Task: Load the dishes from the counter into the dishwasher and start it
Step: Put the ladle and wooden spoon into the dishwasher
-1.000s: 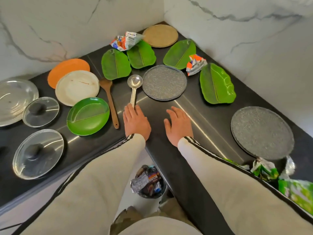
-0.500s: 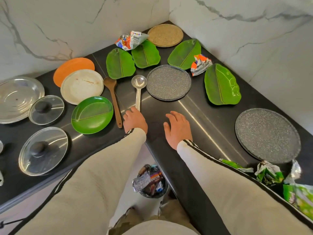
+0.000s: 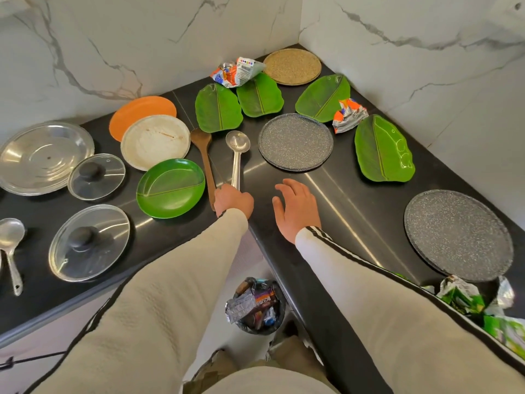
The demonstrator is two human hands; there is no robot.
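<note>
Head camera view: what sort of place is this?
Probably a home kitchen: a black counter set in a corner of marble-look walls, spread with plates, glass pot lids and a ladle, with a waste bin on the floor below.

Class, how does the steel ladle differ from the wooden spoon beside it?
The steel ladle is shiny silver; the wooden spoon is brown. The ladle's bowl is round, the spoon's oval. The left hand grips the ladle's handle; the spoon lies free. Both have long handles.

I am standing in a kitchen: plates and pot lids are crowding the black tabletop (marble walls behind).
</note>
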